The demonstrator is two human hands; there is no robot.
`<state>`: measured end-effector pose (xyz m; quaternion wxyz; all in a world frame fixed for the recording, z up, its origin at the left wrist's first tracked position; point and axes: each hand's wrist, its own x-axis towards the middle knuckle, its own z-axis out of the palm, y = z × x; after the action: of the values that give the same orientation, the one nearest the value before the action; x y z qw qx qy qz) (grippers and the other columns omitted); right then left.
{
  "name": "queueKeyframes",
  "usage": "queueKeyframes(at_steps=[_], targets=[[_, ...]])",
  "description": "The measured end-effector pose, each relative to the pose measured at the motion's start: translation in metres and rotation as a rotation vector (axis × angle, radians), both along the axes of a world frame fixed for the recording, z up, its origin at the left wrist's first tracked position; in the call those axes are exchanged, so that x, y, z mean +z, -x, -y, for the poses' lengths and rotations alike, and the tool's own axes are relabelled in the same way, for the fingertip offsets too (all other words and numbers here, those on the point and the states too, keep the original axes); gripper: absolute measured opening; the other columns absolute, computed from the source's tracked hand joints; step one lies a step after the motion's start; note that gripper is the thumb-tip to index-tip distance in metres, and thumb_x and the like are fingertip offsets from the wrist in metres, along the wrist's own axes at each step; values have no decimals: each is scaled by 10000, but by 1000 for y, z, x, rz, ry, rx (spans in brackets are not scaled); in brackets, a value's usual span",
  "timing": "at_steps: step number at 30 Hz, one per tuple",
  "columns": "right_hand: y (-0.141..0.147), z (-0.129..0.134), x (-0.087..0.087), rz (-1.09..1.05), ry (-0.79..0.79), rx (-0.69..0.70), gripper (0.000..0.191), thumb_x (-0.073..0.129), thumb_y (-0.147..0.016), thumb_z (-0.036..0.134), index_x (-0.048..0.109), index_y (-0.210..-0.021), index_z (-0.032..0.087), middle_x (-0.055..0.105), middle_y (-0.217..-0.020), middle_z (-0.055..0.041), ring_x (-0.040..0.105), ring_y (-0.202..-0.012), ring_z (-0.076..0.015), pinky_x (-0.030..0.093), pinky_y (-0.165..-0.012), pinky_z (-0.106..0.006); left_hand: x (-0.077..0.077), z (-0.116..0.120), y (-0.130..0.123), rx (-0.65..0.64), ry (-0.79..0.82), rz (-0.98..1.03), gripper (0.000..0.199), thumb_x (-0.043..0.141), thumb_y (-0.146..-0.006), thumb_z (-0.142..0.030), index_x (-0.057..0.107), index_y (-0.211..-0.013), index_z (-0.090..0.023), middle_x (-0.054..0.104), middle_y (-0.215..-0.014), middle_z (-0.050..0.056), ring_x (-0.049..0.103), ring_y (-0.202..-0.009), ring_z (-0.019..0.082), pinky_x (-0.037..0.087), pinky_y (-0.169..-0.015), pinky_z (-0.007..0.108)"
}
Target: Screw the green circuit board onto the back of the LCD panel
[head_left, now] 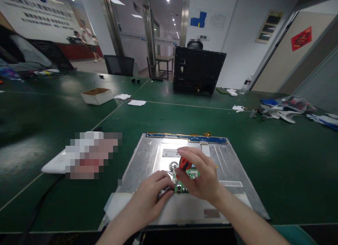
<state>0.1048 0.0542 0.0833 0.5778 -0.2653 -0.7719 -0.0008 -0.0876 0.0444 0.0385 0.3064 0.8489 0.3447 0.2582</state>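
A flat metal display panel [148, 157] lies in front of me, with a blue circuit strip [185, 137] along its far edge. On its middle sits a small green circuit board [194, 174], partly covered by my hands. My right hand [204, 174] is closed round the red and black handle of a screwdriver [185, 163], its shaft slanting down toward the board's left side. My left hand [155, 190] is closed at the board's left edge, fingers pinched by something dark, perhaps a cable, mostly hidden.
To the left lies a white object [56, 162], partly blurred out, with a black cable [44, 195]. An open box [97, 97] and paper pieces [136, 102] are farther back. Beyond the panel stands a black screen housing [199, 70]; bags and scraps [287, 109] lie right.
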Motion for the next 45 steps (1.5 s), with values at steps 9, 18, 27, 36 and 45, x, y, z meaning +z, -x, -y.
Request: queueKeyframes(at_steps=[9,18,27,36,45], targets=[[-2,1,-4,-36,49,77,476,557,-816,142,439,-1274,197,677,-1112,-132,678,-985,-222,594,-743,-359,3,0,-1,3,48,-10,177,474,-919,-159,642,-939,-211,622,-999,61,605,-921,210,492,-786,309],[0,0,1,25,10,19,569,584,-872,156,449,-1421,222,636,-982,-61,648,-821,-168,584,-654,-286,-2,-1,0,-6,15,-11,170,485,-911,-138,631,-952,-216,631,-1018,51,609,-929,208,490,-792,310],[-1,2,-3,5,30,61,484,555,-834,143,462,-1309,154,682,-1012,-106,663,-823,-174,566,-626,-275,2,1,-1,8,14,-6,160,493,-908,-140,636,-926,-211,632,-975,49,612,-892,199,487,-748,290],[1,-1,-2,19,-10,11,462,595,-885,191,508,-1337,233,632,-980,-68,647,-829,-174,570,-619,-276,0,0,-1,1,-6,8,207,474,-908,-118,645,-962,-221,639,-1016,51,611,-931,204,498,-805,317],[0,0,-3,9,32,71,506,557,-867,179,435,-1358,187,672,-945,-71,648,-768,-176,565,-617,-296,2,0,-1,6,-13,18,225,464,-899,-115,656,-951,-220,643,-1000,59,620,-906,205,511,-774,308]])
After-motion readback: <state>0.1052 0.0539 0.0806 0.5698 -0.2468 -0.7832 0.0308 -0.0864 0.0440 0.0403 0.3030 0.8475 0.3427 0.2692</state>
